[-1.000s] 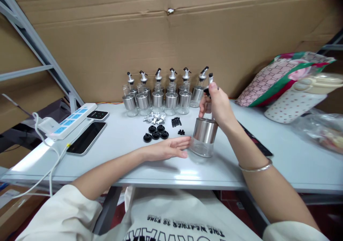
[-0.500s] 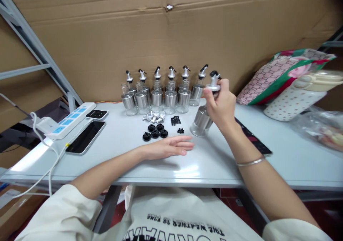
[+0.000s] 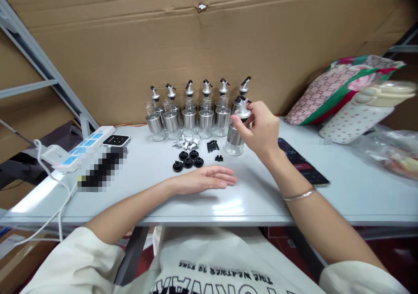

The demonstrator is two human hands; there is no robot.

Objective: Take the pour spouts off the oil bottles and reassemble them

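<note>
Head view: closest to me is the bare near strip of the pale desk (image 3: pixel 261 202), and just past it my left grip (image 3: pixel 205 180) holds nothing, fingers loosely straight and together, pointing right. A silver bracelet (image 3: pixel 299 195) circles my right forearm. Under that arm and to its right lies a smartphone (image 3: pixel 307 165), screen lit.

Beyond my left fingers sit five round black caps (image 3: pixel 188 162), with a small cluster of black plugs (image 3: pixel 219 158) to their right. My right grip (image 3: pixel 264 130) is closed, thumb and fingers around the top of a glass oil dispenser (image 3: pixel 234 135) with a metal sleeve and silver pourer. It is nearly upright, just right of the front row of bottles; I can't tell whether its base touches the desk.

Farther off are slim black levers (image 3: pixel 213 146) and a heap of silver spouts (image 3: pixel 187 142). Behind those stand five open-necked glass bottles (image 3: pixel 206 120), then six dispensers fitted with pourers (image 3: pixel 207 88), before the cardboard wall (image 3: pixel 130 45).
</note>
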